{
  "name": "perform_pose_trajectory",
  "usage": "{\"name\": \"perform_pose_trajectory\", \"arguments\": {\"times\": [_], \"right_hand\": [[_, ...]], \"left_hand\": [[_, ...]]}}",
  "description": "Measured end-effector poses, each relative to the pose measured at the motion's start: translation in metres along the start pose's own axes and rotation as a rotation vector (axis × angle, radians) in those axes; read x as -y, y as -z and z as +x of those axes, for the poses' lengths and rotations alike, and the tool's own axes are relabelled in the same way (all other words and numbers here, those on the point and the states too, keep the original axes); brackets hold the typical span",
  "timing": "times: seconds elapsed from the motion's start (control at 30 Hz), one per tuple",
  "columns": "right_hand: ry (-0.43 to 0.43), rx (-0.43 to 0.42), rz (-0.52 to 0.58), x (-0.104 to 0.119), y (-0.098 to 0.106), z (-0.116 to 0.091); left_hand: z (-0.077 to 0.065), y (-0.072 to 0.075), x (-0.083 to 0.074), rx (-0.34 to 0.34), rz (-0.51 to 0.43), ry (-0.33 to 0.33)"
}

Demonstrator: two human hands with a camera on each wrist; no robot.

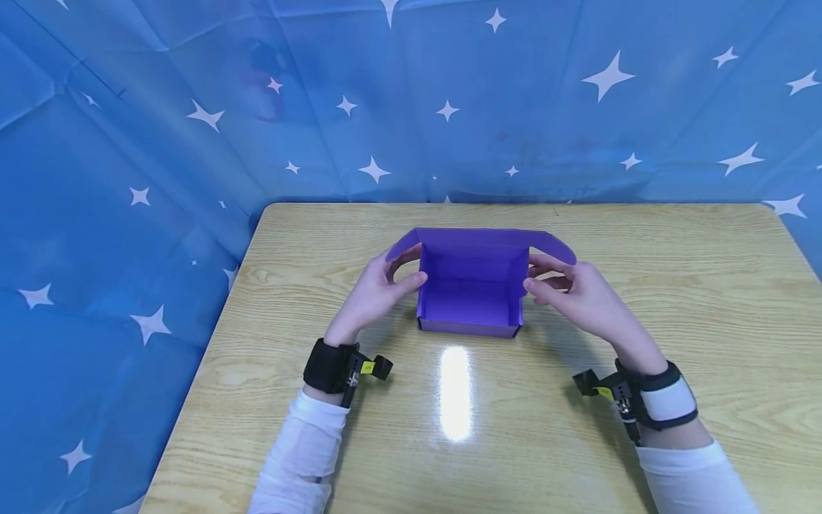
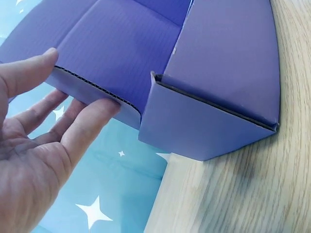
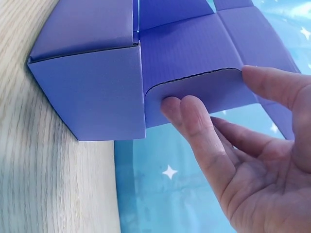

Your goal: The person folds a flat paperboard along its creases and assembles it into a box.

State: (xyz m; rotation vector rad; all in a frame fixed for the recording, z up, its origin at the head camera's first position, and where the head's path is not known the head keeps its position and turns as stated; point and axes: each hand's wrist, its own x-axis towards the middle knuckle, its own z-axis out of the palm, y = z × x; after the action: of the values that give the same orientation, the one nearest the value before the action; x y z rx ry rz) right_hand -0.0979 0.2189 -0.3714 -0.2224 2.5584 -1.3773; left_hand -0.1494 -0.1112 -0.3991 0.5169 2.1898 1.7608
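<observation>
A purple cardboard box (image 1: 472, 303) stands on the table with its lid raised and its inside facing me. At its left side, my left hand (image 1: 379, 285) holds a side flap of the lid, thumb at the cut edge and fingers against the outer face. The left wrist view shows that flap (image 2: 92, 90) close up. My right hand (image 1: 581, 293) holds the opposite side flap (image 3: 194, 94) in the same way, its thumb at the edge and other fingertips on the outer face. Inside the box, nothing shows.
The box is near the middle of a wood-grain table (image 1: 308, 271). A blue cloth with white stars (image 1: 411, 93) hangs behind and to the left. Black wrist bands with small cameras (image 1: 334, 368) are on both wrists. A bright reflection lies in front of the box.
</observation>
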Motion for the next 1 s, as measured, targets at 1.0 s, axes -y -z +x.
{"name": "perform_pose_trajectory", "arguments": {"times": [1.0], "right_hand": [[0.049,0.013,0.039,-0.0057,-0.0008,-0.0012]], "left_hand": [[0.0011,-0.0032,0.0035,0.000,0.015,0.012]]}}
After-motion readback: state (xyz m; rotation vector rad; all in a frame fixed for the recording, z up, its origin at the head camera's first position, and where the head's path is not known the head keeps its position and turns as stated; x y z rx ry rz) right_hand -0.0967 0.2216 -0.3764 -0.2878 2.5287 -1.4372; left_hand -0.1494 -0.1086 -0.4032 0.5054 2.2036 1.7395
